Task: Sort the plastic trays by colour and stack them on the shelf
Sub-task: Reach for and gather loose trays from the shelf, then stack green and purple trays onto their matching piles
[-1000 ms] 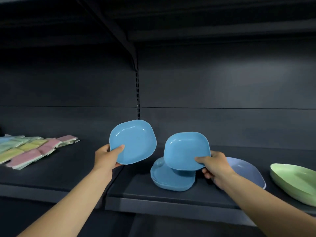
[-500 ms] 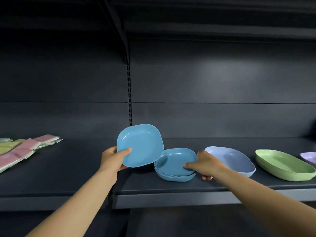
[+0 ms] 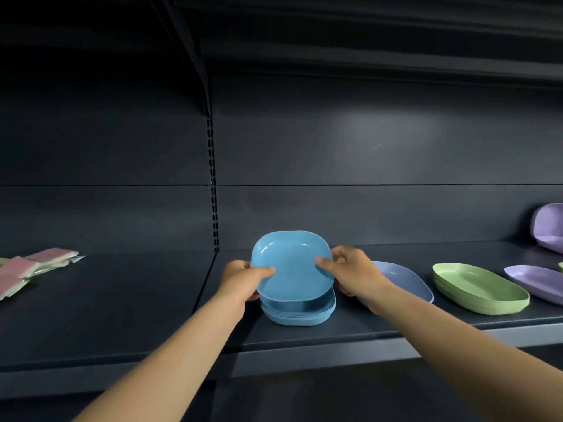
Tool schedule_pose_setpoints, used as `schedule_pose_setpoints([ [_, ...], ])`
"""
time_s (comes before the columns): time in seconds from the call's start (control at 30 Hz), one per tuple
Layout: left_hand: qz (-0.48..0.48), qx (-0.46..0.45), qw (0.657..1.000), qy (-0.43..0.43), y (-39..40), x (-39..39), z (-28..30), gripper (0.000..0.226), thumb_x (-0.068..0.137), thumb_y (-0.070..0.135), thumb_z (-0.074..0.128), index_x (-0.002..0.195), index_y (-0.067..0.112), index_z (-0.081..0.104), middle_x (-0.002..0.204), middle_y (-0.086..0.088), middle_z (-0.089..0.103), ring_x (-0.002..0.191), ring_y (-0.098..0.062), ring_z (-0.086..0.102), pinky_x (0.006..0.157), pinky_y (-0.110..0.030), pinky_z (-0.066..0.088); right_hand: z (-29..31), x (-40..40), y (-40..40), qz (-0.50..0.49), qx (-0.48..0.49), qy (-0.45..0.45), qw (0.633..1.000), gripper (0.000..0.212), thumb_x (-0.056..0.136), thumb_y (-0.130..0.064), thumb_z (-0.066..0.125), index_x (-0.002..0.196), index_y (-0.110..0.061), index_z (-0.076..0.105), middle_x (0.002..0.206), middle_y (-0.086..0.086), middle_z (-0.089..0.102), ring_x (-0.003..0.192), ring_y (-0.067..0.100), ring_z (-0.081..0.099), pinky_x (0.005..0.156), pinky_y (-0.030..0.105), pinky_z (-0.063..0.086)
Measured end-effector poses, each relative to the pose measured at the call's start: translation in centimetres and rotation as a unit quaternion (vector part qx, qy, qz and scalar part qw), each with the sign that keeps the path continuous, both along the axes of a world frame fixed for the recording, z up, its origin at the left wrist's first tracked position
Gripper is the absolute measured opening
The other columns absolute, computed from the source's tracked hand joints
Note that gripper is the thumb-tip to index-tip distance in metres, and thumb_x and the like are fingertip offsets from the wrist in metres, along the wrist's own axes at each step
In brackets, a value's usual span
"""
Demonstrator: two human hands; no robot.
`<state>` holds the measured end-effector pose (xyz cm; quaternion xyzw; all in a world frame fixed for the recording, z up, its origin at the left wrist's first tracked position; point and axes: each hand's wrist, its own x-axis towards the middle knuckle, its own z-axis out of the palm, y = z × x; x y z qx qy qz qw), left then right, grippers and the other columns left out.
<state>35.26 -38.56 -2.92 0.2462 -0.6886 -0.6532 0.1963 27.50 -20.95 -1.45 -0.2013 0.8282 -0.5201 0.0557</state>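
Both hands (image 3: 243, 277) (image 3: 350, 269) grip the square blue plastic tray (image 3: 292, 266), tilted just above the blue tray stack (image 3: 300, 312), fingers curled over its edges.

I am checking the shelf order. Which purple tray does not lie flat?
The far-right purple tray at the back: it stands tilted on its edge, while the other purple tray lies flat beside the green stack.
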Motion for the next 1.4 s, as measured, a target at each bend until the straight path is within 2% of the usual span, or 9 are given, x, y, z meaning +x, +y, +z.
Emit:
schedule_pose_setpoints([
  [0.1, 0.002, -0.067, 0.997, -0.045, 0.2, -1.2, -1.3, 0.023, 0.079, 0.019, 0.073, 0.090, 0.004, 0.061, 0.091, -0.007, 0.067, 0.081, -0.019, 0.063, 0.064, -0.027, 0.047, -1.3, -1.3, 0.0, -0.048, 0.035, 0.028, 0.998, 0.009, 0.083, -0.021, 0.066, 0.080, -0.016, 0.059, 0.065, -0.003, 0.053, 0.060, 0.014, 0.048, 0.054, 0.024, 0.036],
  [0.23, 0.009, -0.153, 0.982, -0.115, -0.2, -2.1, -3.0, 0.030, 0.074, 0.022, 0.075, 0.090, 0.011, 0.053, 0.104, -0.009, 0.062, 0.092, -0.023, 0.060, 0.071, -0.032, 0.046, -3.3, -2.3, -0.3, -0.066, 0.089, 0.029, 0.993, 0.018, 0.077, -0.005, 0.065, 0.066, -0.014, 0.054, 0.066, 0.003, 0.055, 0.069, 0.018, 0.050, 0.064, 0.027, 0.042],
  [0.4, -0.008, -0.139, 0.984, -0.113, -0.7, -2.3, -4.2, 0.064, 0.077, 0.014, 0.073, 0.130, 0.013, 0.038, 0.128, -0.004, 0.045, 0.104, -0.020, 0.049, 0.081, -0.029, 0.040, -5.8, -2.7, -0.8, -0.066, 0.057, -0.016, 0.996, 0.020, 0.079, -0.005, 0.062, 0.091, -0.016, 0.050, 0.074, 0.002, 0.056, 0.074, 0.019, 0.056, 0.064, 0.028, 0.045],
  [0.57, -0.036, -0.129, 0.985, -0.112, -0.7, -2.4, -4.1, 0.048, 0.081, 0.011, 0.069, 0.122, 0.014, 0.045, 0.104, 0.001, 0.054, 0.090, -0.016, 0.053, 0.066, -0.024, 0.039, -6.4, -3.1, -1.0, -0.066, 0.050, -0.022, 0.996, 0.023, 0.083, -0.007, 0.060, 0.099, -0.017, 0.047, 0.085, 0.005, 0.059, 0.086, 0.022, 0.060, 0.071, 0.031, 0.049],
  [0.8, -0.039, -0.247, 0.962, -0.110, -0.9, -2.7, -2.1, 0.061, 0.079, 0.025, 0.073, 0.131, 0.019, 0.041, 0.129, -0.002, 0.047, 0.109, -0.017, 0.048, 0.085, -0.028, 0.039, -3.4, -2.9, 0.5, -0.031, 0.073, -0.013, 0.997, 0.031, 0.090, -0.024, 0.054, 0.115, -0.013, 0.040, 0.068, 0.010, 0.059, 0.048, 0.019, 0.052, 0.058, 0.028, 0.047],
  [0.9, -0.040, -0.354, 0.932, -0.061, 0.2, -3.8, 0.6, 0.053, 0.080, 0.033, 0.071, 0.125, 0.022, 0.046, 0.128, 0.001, 0.046, 0.116, -0.016, 0.047, 0.095, -0.030, 0.041, 0.1, -2.8, 3.2, -0.029, 0.116, 0.053, 0.991, 0.029, 0.090, -0.034, 0.056, 0.110, -0.015, 0.047, 0.073, 0.006, 0.062, 0.053, 0.019, 0.058, 0.059, 0.024, 0.048],
  [1.1, -0.132, -0.561, 0.817, -0.026, 8.4, -7.3, 4.7, 0.046, 0.081, 0.039, 0.067, 0.120, 0.022, 0.050, 0.124, 0.004, 0.047, 0.121, -0.016, 0.045, 0.099, -0.031, 0.039, 3.6, -3.6, 13.4, -0.086, 0.367, 0.317, 0.870, 0.037, 0.091, -0.037, 0.052, 0.119, -0.014, 0.045, 0.117, 0.007, 0.053, 0.105, 0.030, 0.053, 0.076, 0.033, 0.041],
  [1.2, -0.153, -0.629, 0.762, -0.004, 14.6, -9.4, 5.2, 0.044, 0.085, 0.038, 0.061, 0.123, 0.020, 0.049, 0.124, 0.003, 0.047, 0.119, -0.017, 0.045, 0.095, -0.027, 0.037, 3.4, -4.9, 20.3, -0.115, 0.426, 0.354, 0.824, 0.044, 0.092, -0.041, 0.048, 0.128, -0.017, 0.042, 0.125, 0.003, 0.049, 0.117, 0.026, 0.045, 0.089, 0.034, 0.043],
  [1.4, -0.173, -0.661, 0.729, 0.031, 29.7, -14.8, 4.5, 0.041, 0.088, 0.038, 0.056, 0.123, 0.019, 0.046, 0.122, 0.002, 0.046, 0.118, -0.021, 0.042, 0.094, -0.030, 0.038, 2.6, -7.8, 35.9, -0.148, 0.501, 0.358, 0.774, 0.044, 0.091, -0.044, 0.046, 0.127, -0.018, 0.044, 0.129, 0.003, 0.044, 0.122, 0.025, 0.041, 0.095, 0.036, 0.039],
])
